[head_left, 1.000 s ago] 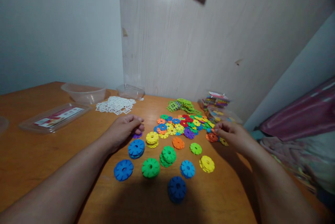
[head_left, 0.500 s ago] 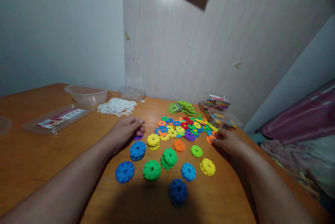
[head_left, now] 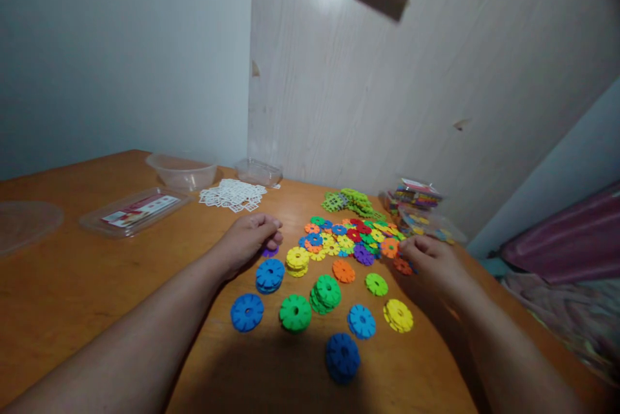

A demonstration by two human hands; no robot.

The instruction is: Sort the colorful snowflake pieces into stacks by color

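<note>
Front stack: dark blue stack (head_left: 339,365), nearest the person, same spot as half a second ago.
Next row: blue disc (head_left: 241,316), green stack (head_left: 289,318), light blue stack (head_left: 361,330) and right-hand yellow stack (head_left: 398,323), unchanged.
Middle of table (head_left: 213,362): taller green stack (head_left: 321,301), lime disc (head_left: 380,288), single orange disc (head_left: 349,274), blue stack (head_left: 266,282) and left-hand yellow stack (head_left: 296,267), also unmoved.
Right hand (head_left: 426,259): thumb and fingers together on the edge of a bright orange disc (head_left: 389,248), tipped up at the pile's near right side; half a second ago these fingers are down on the table there, and no such disc shows clear of them.
Under right fingers: darker orange disc (head_left: 402,266) on the wood, better exposed now.
Left hand (head_left: 252,236): loosely curled, same pose as before, beside a partly hidden purple disc (head_left: 270,251); I cannot tell whether anything is inside the grip.
Mixed pile (head_left: 332,247): many-coloured discs, overlapping, between and beyond the hands.
Far side: white pieces (head_left: 232,195), lime lattice pieces (head_left: 356,199), clear bowl (head_left: 186,175), as before.
Left edge: clear round lid (head_left: 29,227) shows more; the whole view swings left.
</note>
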